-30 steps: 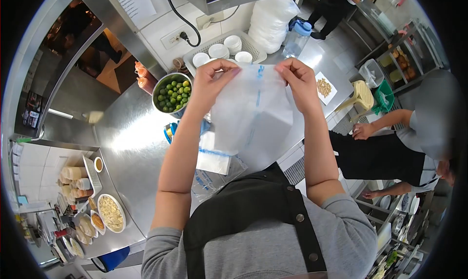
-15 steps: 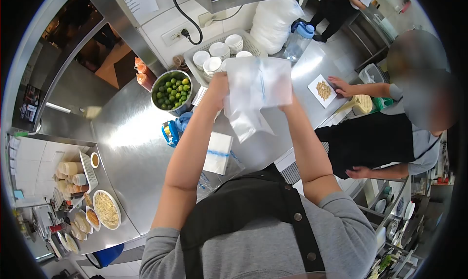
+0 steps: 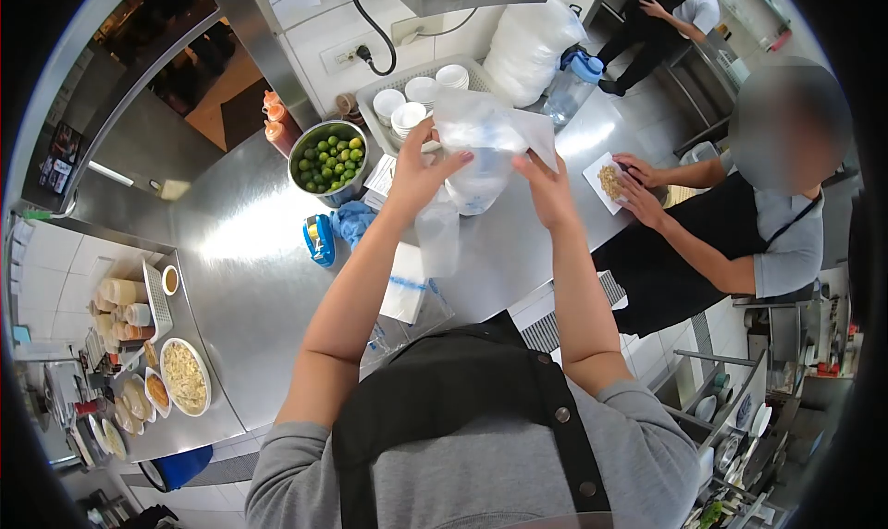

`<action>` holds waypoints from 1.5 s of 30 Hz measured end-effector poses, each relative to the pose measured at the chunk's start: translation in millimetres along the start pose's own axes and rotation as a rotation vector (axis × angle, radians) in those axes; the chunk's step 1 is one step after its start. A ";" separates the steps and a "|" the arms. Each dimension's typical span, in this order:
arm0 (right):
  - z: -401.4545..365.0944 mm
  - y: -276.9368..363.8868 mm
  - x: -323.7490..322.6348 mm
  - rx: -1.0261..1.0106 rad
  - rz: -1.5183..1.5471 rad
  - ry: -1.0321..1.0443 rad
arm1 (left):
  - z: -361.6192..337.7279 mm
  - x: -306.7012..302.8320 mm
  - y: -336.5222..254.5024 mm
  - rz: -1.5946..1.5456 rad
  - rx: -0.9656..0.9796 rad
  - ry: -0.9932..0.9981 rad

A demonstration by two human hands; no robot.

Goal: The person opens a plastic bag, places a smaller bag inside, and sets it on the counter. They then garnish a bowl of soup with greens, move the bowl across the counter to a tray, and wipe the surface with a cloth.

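A translucent white plastic bag (image 3: 481, 154) with blue print hangs above the steel counter, between my two hands. My left hand (image 3: 421, 173) pinches its left edge, thumb in front and fingers around the rim. On the other side, my right hand (image 3: 548, 191) grips the bag's right edge, with some fingers hidden behind the plastic. The bag looks puffed out, and a loose flap dangles at its lower left. Below my left forearm lies a stack of folded white bags (image 3: 404, 284) with a blue stripe. Beside it are a blue tape dispenser (image 3: 319, 239) and a crumpled blue cloth (image 3: 352, 222).
A metal bowl of limes (image 3: 328, 164) and a basket (image 3: 370, 96) of white cups stand at the back, near a water jug (image 3: 575, 85). At right, a co-worker's hands touch a white board (image 3: 601, 179) with chopped food. Food dishes (image 3: 185, 376) sit at far left.
The bag has gone from flat to puffed out, and my hands have turned along its edges. The co-worker has brought both hands to the white board.
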State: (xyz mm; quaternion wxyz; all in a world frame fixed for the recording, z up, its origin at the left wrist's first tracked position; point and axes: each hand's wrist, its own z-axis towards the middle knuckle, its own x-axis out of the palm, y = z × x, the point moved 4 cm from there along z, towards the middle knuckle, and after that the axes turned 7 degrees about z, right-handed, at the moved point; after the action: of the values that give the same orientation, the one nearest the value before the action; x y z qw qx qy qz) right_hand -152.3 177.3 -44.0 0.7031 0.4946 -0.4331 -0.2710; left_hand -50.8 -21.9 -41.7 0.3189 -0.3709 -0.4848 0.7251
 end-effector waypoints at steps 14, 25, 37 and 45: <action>8.8 -14.1 -8.6 -0.072 -0.254 0.144 | -11.1 0.8 25.1 0.067 0.085 -0.077; 1.7 -61.8 -12.6 -0.046 -0.091 0.090 | -18.2 16.5 50.4 -0.050 -0.059 0.011; 4.1 -20.6 19.2 -0.056 -0.053 0.000 | 1.2 -4.9 -21.7 0.015 0.066 0.097; -4.9 -46.9 12.1 -0.028 -0.124 -0.012 | -5.0 12.2 5.0 -0.346 0.046 0.098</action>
State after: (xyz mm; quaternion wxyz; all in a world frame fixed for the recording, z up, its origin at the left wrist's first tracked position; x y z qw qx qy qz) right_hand -140.0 152.7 -84.2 0.6893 0.5090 -0.4019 -0.3229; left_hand -53.5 -11.2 -50.5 0.4706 -0.3095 -0.5087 0.6511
